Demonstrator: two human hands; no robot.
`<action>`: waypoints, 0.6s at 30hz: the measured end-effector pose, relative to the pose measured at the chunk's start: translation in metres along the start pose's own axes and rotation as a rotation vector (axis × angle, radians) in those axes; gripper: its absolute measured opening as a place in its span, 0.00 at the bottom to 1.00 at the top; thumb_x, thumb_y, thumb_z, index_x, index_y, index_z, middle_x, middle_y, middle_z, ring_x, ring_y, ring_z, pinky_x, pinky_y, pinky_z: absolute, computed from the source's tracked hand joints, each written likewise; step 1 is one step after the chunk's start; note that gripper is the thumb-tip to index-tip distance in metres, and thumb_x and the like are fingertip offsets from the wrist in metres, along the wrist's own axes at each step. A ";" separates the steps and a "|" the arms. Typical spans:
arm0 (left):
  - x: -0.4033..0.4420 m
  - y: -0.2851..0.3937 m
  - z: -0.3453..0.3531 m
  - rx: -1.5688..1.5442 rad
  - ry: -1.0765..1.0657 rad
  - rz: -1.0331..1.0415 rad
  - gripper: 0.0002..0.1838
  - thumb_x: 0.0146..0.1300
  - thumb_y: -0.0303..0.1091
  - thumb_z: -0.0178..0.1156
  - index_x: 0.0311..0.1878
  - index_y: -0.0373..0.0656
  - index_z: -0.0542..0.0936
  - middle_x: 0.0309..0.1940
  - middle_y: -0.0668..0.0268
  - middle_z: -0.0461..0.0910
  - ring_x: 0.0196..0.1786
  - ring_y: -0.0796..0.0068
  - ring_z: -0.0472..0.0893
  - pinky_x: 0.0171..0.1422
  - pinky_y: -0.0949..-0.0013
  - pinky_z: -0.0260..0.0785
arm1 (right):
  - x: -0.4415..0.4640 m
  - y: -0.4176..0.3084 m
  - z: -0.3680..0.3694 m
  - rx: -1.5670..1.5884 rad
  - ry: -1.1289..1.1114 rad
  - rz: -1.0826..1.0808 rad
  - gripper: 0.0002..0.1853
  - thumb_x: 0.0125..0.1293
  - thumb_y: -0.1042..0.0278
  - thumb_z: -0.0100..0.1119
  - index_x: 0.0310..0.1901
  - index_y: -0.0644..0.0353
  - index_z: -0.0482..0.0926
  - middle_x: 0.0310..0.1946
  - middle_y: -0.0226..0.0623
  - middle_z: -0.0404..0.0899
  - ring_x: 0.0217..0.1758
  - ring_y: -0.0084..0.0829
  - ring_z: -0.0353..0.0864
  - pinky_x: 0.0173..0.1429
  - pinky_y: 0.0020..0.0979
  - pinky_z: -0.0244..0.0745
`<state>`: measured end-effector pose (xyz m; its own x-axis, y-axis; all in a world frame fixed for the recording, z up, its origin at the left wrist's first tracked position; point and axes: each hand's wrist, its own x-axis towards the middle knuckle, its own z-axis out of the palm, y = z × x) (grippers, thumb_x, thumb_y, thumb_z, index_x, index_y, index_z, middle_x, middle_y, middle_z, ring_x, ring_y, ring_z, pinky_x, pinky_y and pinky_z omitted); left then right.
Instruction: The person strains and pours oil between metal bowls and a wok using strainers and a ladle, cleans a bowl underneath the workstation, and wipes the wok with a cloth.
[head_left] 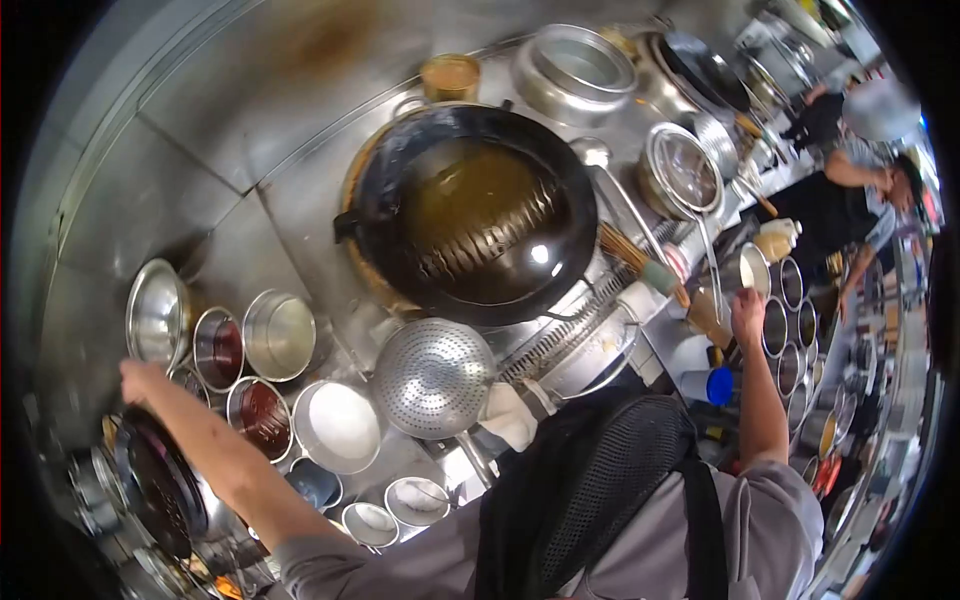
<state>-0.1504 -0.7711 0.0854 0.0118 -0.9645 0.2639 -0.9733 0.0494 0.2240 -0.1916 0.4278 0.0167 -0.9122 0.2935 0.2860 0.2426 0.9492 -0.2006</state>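
My left hand [146,386] reaches out to the far left, closed, just below a shiny metal bowl [152,312]. Whether its fingers grip the bowl's edge or something beside it, I cannot tell. Near that hand are metal pots of dark red sauce [258,420] and a pot of pale liquid [279,336]. On the right, my right hand [747,315] is closed at the near edge of a small round metal bowl [753,270] with creamy white contents. Between my arms a big black wok [480,215] holds brownish oil or liquid, with light reflecting off it.
A perforated strainer [435,378] rests before the wok. A ladle [620,195], a bamboo brush [640,262] and a wire strainer [684,170] lie to its right. A pot of white powder [338,425] stands lower left. A co-worker [850,210] stands at the right.
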 end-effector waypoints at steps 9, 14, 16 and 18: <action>-0.355 0.098 -0.381 -1.587 0.334 0.767 0.17 0.72 0.32 0.59 0.49 0.21 0.78 0.49 0.47 0.83 0.51 0.61 0.84 0.63 0.64 0.79 | 0.069 0.048 0.049 0.377 -0.019 0.098 0.15 0.64 0.60 0.67 0.43 0.65 0.80 0.38 0.51 0.80 0.44 0.52 0.79 0.53 0.45 0.75; -0.740 0.126 -0.384 -1.265 -0.217 1.071 0.12 0.67 0.25 0.58 0.51 0.31 0.79 0.50 0.55 0.82 0.53 0.66 0.80 0.59 0.65 0.72 | 0.081 0.059 0.085 1.471 -0.824 0.715 0.25 0.69 0.53 0.65 0.58 0.62 0.72 0.38 0.40 0.81 0.34 0.35 0.84 0.37 0.38 0.84; -0.854 0.133 -0.346 -1.063 -0.661 1.148 0.10 0.62 0.23 0.64 0.46 0.42 0.84 0.43 0.66 0.84 0.46 0.75 0.81 0.54 0.71 0.73 | 0.079 0.057 0.077 1.737 -0.911 0.751 0.17 0.72 0.57 0.63 0.50 0.61 0.73 0.32 0.36 0.80 0.28 0.28 0.80 0.31 0.32 0.77; -0.934 0.119 -0.252 -1.204 -1.235 0.973 0.05 0.69 0.25 0.62 0.46 0.42 0.81 0.43 0.67 0.83 0.46 0.79 0.80 0.53 0.73 0.73 | 0.075 0.071 0.101 1.661 -0.785 0.543 0.12 0.73 0.59 0.61 0.46 0.59 0.75 0.27 0.31 0.77 0.25 0.21 0.74 0.27 0.27 0.70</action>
<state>-0.2200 0.2009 0.1022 -0.9887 -0.1061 0.1063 0.0852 0.1866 0.9787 -0.2763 0.5055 -0.0704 -0.8959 -0.0832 -0.4364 0.4310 -0.4004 -0.8086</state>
